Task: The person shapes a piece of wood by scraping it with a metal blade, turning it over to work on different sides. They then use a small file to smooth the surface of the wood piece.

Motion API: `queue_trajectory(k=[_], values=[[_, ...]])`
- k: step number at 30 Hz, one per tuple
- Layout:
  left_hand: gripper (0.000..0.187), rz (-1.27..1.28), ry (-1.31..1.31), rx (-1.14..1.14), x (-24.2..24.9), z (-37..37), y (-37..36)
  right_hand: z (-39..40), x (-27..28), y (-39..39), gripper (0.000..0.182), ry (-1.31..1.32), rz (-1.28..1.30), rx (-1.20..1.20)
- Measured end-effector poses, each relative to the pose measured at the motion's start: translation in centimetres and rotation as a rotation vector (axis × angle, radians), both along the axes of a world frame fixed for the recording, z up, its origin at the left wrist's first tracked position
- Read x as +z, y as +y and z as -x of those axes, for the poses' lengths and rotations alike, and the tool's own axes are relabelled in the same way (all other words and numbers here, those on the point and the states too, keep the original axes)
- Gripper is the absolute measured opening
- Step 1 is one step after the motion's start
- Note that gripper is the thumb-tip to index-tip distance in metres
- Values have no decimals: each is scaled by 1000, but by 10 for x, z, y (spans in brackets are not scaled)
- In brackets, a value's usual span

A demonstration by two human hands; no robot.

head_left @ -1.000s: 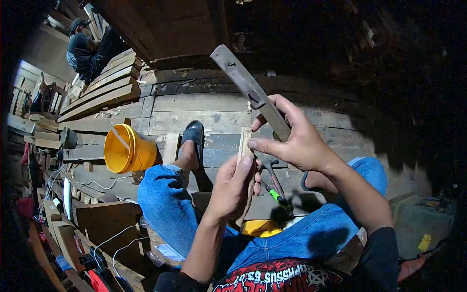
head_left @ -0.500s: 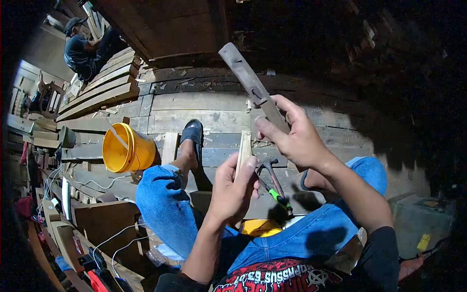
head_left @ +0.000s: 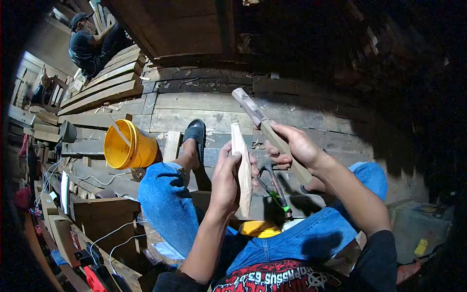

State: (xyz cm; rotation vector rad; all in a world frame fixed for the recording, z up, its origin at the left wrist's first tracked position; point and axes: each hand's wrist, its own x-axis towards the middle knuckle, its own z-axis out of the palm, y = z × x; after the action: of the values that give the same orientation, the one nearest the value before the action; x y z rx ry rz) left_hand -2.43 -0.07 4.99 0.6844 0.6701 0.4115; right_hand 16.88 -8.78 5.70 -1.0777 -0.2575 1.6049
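Observation:
My left hand (head_left: pixel 225 182) grips a pale, roughly shaped piece of wood (head_left: pixel 244 182), upright and tapering towards its top. My right hand (head_left: pixel 304 148) is wrapped round a long wooden piece (head_left: pixel 281 145), squared at the lower part, with a greyish, rounded upper end. It slants up to the left, apart from the pale wood. Below and between my hands lies a hammer (head_left: pixel 277 191) with a dark and green grip, beside the lower end of the pale wood. Part of a yellow object (head_left: pixel 261 228) shows between my thighs.
A yellow bucket (head_left: pixel 119 146) stands left of my foot, a thin strip leaning in it. Stacked planks (head_left: pixel 104 95) lie at the upper left, near a seated person (head_left: pixel 87 46). White cables (head_left: pixel 107 238) run at the lower left. A greenish box (head_left: pixel 421 226) stands at right.
My right hand has lowered the long piece and turned it, bringing its squared lower part into view. My left hand has tilted the pale wood, so its broad face shows.

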Motion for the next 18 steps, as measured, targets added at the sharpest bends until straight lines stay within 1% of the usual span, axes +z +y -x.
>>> queue_trajectory(k=[1, 3, 4, 6, 8, 10, 14, 17, 18], values=[[48, -49, 36, -1, 0, -1, 1, 0, -4, 0, 33, 88, 16, 5], [44, -77, 49, -8, 4, -1, 1, -2, -9, 1, 30, 126, 34, -6], [44, -82, 47, -13, 4, 0, 1, 0, -9, 1, 29, 81, 28, -17], [49, -24, 62, 0, 11, 0, 0, 3, -8, 2, 29, -39, 41, -63], [54, -22, 51, -3, 11, -1, 0, 5, -14, 4, 36, -177, -11, -82], [58, -40, 35, -9, 8, -1, 0, 8, -16, 7, 39, -264, -31, -83], [67, 4, -79, -12, 4, 2, 1, 14, -14, 6, 41, -386, -61, -62], [61, 59, -77, 16, -4, 5, 1, 17, -11, 7, 41, -440, -66, -72], [60, 40, -51, 20, -3, 3, 1, 17, -9, 8, 41, -457, -66, -76]])
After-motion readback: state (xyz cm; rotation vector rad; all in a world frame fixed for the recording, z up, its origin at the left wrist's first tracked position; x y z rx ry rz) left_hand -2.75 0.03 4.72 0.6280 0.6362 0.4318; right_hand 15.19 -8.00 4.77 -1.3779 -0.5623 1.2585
